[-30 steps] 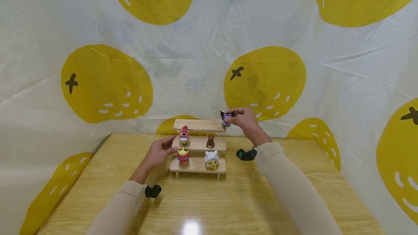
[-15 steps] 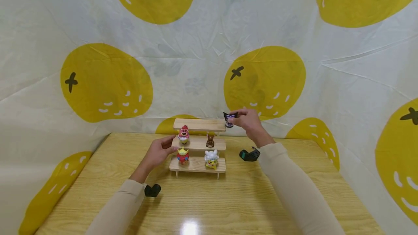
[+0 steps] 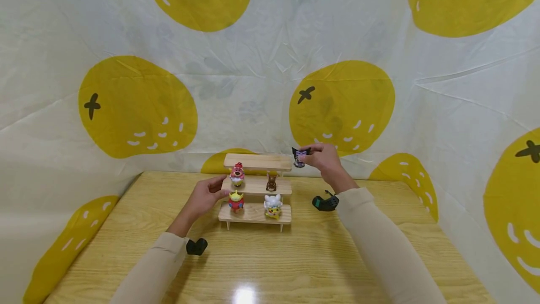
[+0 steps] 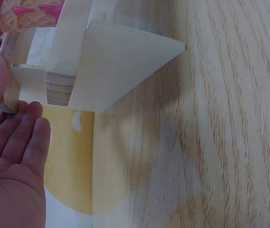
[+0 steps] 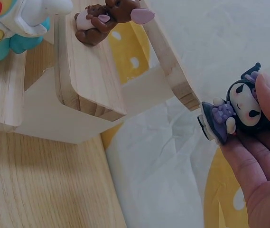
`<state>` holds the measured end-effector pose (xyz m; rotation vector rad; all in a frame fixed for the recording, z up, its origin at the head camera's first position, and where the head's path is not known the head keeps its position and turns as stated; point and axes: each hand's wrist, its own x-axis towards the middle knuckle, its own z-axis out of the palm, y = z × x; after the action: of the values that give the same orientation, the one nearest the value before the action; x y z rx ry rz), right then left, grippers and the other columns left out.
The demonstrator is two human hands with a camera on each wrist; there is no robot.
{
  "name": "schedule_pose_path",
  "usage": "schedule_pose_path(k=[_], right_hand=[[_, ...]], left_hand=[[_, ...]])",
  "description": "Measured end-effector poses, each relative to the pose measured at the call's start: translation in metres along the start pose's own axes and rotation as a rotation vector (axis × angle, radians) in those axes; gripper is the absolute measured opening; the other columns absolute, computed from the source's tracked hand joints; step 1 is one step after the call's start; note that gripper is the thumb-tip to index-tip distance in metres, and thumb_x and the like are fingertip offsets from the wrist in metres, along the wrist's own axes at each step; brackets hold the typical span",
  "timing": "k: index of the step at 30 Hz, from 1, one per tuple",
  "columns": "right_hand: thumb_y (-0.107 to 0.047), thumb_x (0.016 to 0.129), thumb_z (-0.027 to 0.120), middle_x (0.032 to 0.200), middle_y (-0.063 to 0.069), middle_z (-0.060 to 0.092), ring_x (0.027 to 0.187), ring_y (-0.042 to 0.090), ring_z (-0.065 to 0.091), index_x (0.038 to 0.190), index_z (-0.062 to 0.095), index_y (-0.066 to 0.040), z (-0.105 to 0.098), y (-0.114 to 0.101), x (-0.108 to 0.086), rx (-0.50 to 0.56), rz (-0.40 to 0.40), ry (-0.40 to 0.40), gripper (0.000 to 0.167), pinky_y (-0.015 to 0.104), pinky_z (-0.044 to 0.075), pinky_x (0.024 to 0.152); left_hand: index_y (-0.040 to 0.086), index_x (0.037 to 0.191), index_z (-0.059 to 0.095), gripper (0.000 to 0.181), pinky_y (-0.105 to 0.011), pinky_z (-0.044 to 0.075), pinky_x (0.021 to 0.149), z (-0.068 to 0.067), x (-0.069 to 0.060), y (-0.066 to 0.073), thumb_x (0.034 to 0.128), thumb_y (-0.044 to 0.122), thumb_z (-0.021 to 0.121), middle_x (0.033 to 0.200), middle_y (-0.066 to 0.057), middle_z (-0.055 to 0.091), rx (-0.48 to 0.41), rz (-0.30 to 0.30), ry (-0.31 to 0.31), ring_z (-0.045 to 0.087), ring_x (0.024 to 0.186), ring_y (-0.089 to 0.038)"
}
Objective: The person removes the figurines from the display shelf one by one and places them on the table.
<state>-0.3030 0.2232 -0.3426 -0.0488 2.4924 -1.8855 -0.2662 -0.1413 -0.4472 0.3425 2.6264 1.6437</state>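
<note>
My right hand pinches a small black-and-purple figurine between thumb and fingers. The figurine is in the air just off the right end of the top tier of a wooden three-tier display stand. On the stand's left side, my left hand grips the end of the middle tier, thumb above and fingers below. A pink bear figurine and a brown figurine stand on the middle tier. The bottom tier bears a red figurine with a green head and a white-and-yellow figurine.
The stand is on a wood-grain table close to its back edge. A white cloth with large yellow fruit prints hangs behind and at both sides. Black wrist devices show below both hands.
My right hand has moved a little to the right with the black-and-purple figurine, from over the top tier's right end to beside it. The left hand has stayed on the stand.
</note>
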Motion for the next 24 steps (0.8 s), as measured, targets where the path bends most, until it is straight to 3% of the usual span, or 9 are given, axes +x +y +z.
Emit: schedule_pose_path(k=[7,20,24], right_hand=[[-0.008,0.098,0.073,0.149,0.02,0.056,0.128,0.034,0.061,0.129,0.072,-0.001,-0.003,0.004,0.001,0.004,0.019,0.007,0.033,0.05,0.051,0.114],[-0.01,0.097,0.075,0.133,0.018,0.068,0.113,0.024,0.068,0.13,0.073,-0.006,-0.009,0.008,-0.002,-0.019,0.032,0.014,0.034,0.032,0.059,0.095],[-0.01,0.097,0.074,0.13,0.017,0.068,0.113,0.024,0.067,0.131,0.073,-0.006,-0.011,0.01,-0.004,-0.015,0.028,0.015,0.034,0.04,0.058,0.102]], left_hand=[[0.004,0.157,0.045,0.062,-0.051,0.05,0.114,-0.001,0.0,0.0,0.1019,0.019,0.069,0.16,-0.022,0.048,0.006,-0.001,0.001,0.053,0.144,-0.038],[0.004,0.158,0.045,0.063,-0.051,0.05,0.114,-0.001,-0.001,0.0,0.1021,0.02,0.069,0.159,-0.023,0.048,0.007,0.003,-0.007,0.052,0.145,-0.039],[0.004,0.157,0.045,0.062,-0.052,0.05,0.114,-0.001,0.0,0.001,0.1021,0.02,0.069,0.159,-0.023,0.048,0.008,0.001,-0.006,0.053,0.144,-0.039]])
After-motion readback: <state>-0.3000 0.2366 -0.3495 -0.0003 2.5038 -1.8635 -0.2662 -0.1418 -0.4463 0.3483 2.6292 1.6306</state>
